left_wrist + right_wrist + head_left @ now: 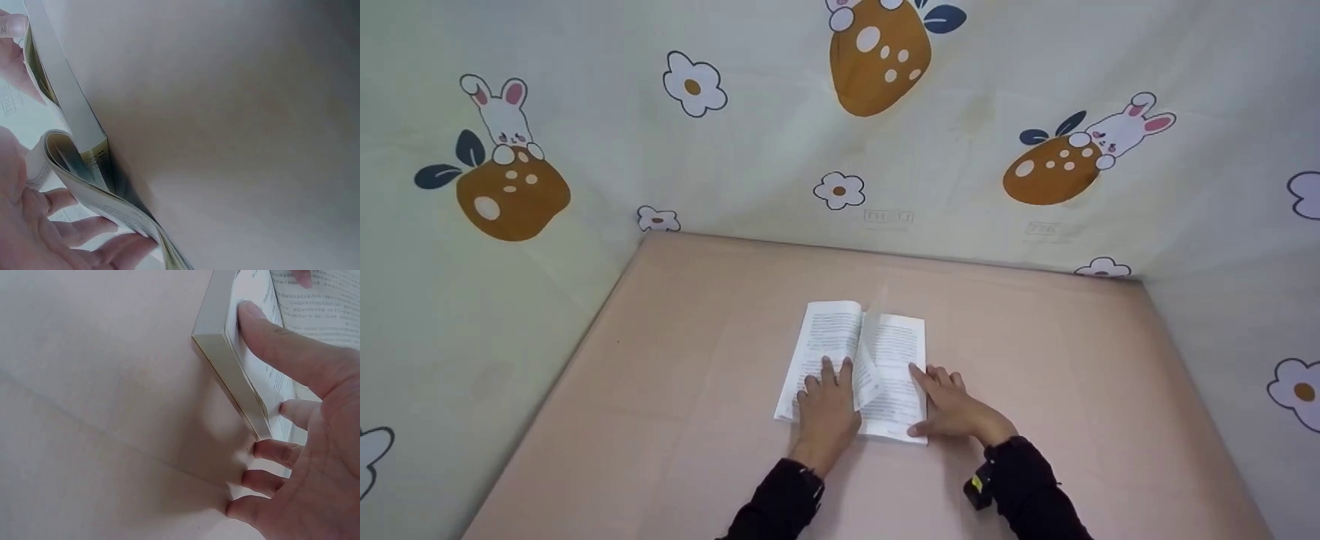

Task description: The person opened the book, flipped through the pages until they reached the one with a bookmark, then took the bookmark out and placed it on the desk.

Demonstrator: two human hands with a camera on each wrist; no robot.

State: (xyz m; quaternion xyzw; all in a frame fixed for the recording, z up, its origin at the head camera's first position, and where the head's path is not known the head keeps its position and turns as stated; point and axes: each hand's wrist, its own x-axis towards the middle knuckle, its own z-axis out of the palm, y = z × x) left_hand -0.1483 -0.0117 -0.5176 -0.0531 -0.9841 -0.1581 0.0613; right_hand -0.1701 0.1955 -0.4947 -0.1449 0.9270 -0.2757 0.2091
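An open paperback book with printed text lies on the table. My left hand rests on its left page, fingers extended up the paper. Between the two halves, a loose page stands partly lifted and curved beside that hand. At the right edge, my right hand touches the right page with thumb and index finger. In the right wrist view, the thumb presses near the lower edge of the book, while the other fingers reach the tabletop beside it. The left wrist view shows bowed pages over the left fingers.
A pinkish-beige table surface surrounds the book. Cloth walls printed with rabbits, flowers and brown fruit enclose its back and sides. A small black device with a yellow mark sits at the right wrist.
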